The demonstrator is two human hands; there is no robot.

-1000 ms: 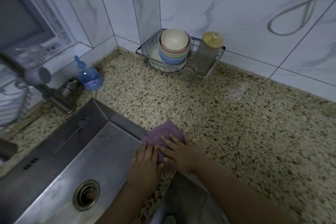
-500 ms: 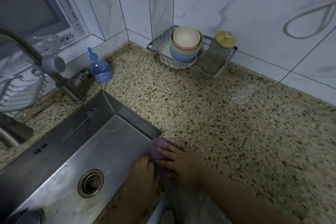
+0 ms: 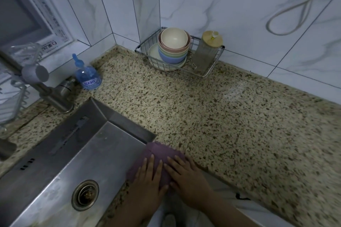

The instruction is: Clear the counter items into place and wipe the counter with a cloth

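Note:
A purple cloth (image 3: 159, 153) lies on the speckled granite counter (image 3: 230, 125) at the near right corner of the sink. My left hand (image 3: 149, 178) and my right hand (image 3: 186, 173) both press flat on the cloth, fingers spread and pointing away from me. The cloth's left edge hangs slightly over the sink rim. Against the back wall a wire rack (image 3: 212, 72) holds a stack of coloured bowls (image 3: 174, 46) on a plate and a ribbed glass jar (image 3: 205, 53) with a wooden lid.
A steel sink (image 3: 73, 153) with a drain (image 3: 85, 194) fills the lower left. Behind it stand a faucet (image 3: 46, 90) and a blue soap bottle (image 3: 86, 75). A wire basket (image 3: 9, 101) hangs at far left. Tiled walls bound the counter.
Both hands and the cloth have stayed at the sink's corner; the cloth slid a little toward the sink edge, then spread flatter. The view shifted left, showing more of the sink.

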